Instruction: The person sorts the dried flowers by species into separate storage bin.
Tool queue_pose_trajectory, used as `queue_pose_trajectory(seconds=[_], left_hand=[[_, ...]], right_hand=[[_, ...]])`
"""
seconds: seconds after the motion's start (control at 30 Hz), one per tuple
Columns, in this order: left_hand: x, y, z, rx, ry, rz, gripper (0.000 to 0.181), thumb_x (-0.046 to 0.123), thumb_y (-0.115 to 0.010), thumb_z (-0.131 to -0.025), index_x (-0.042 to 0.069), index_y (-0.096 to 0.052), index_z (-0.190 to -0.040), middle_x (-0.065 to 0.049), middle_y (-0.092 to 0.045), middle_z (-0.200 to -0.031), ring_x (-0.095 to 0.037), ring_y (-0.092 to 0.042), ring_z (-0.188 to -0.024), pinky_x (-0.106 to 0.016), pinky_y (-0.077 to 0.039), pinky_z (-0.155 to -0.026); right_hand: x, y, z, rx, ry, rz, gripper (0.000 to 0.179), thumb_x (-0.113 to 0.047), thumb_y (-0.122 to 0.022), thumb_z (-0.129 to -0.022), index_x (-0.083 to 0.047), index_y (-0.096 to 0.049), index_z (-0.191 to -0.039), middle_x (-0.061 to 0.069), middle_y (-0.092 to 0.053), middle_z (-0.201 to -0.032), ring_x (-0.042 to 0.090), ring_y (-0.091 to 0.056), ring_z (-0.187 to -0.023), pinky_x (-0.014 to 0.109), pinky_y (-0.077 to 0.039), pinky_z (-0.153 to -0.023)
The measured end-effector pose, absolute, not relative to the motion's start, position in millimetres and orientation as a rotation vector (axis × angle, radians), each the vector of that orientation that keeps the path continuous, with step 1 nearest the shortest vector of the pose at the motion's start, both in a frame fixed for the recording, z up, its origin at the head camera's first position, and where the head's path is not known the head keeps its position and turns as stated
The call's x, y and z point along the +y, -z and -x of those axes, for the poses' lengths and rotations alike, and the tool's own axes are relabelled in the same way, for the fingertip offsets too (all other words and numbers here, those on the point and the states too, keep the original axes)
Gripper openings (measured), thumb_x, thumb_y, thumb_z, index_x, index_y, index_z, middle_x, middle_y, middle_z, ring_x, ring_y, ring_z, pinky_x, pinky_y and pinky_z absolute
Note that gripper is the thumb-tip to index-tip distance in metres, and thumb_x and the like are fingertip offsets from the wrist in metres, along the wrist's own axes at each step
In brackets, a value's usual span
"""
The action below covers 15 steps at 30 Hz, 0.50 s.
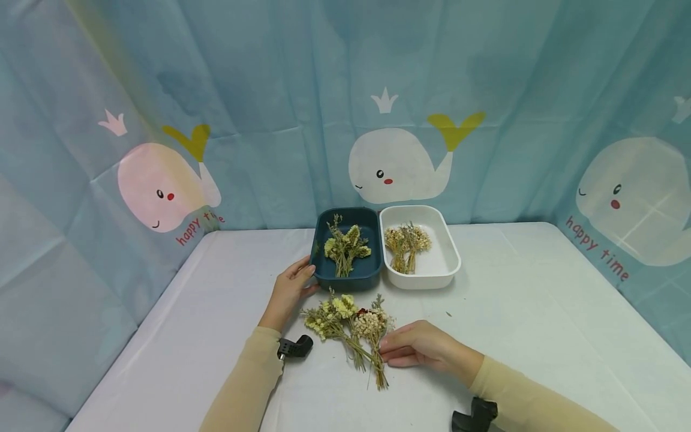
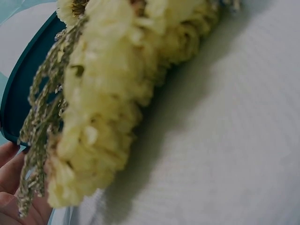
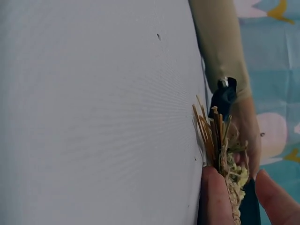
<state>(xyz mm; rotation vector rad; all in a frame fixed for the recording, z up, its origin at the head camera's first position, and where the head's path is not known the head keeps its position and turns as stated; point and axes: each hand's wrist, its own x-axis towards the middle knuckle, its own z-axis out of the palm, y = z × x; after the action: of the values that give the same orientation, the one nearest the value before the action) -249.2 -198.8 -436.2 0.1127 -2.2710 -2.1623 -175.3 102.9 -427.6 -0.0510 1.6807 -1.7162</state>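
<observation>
My left hand (image 1: 290, 291) rests against the left wall of the dark blue tray (image 1: 318, 278), its fingertips (image 2: 11, 166) touching the edge. Inside that tray lies a bunch of dried yellow flowers (image 1: 346, 246). In front of it, on the white table, a yellow dried-flower bunch (image 1: 330, 318) and a cream one (image 1: 370, 325) with a dark red bloom lie with stems crossing. My right hand (image 1: 418, 348) is beside the cream bunch's stems (image 1: 379, 363). Thumb and fingers stand apart around the bunch in the right wrist view. Whether they touch the stems is unclear.
A white tray (image 1: 447, 264) stands against the blue one's right side, with cream dried-flower bunches (image 1: 407, 243) in it. Behind the table (image 1: 534, 312) hangs a blue whale-print curtain (image 1: 302, 168). A small plant scrap (image 1: 448, 314) lies right of the flowers.
</observation>
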Motion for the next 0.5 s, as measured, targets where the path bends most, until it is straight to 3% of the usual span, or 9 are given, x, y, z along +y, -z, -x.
queue_pose_trajectory(seconds=[0.5], left_hand=[[-199.9, 435.3, 247.5, -2.288, 2.164, -0.101, 0.058, 0.032, -0.057, -0.103, 0.014, -0.038, -0.154, -0.014, -0.041, -0.157, -0.033, -0.049, -0.138, -0.043, -0.055, -0.105]], right_hand=[[88.7, 424.0, 175.1, 1.666, 1.750, -0.041, 0.037, -0.009, -0.069, -0.092, 0.010, -0.061, -0.123, 0.004, -0.075, -0.095, 0.013, -0.073, -0.087, 0.035, -0.063, -0.091]])
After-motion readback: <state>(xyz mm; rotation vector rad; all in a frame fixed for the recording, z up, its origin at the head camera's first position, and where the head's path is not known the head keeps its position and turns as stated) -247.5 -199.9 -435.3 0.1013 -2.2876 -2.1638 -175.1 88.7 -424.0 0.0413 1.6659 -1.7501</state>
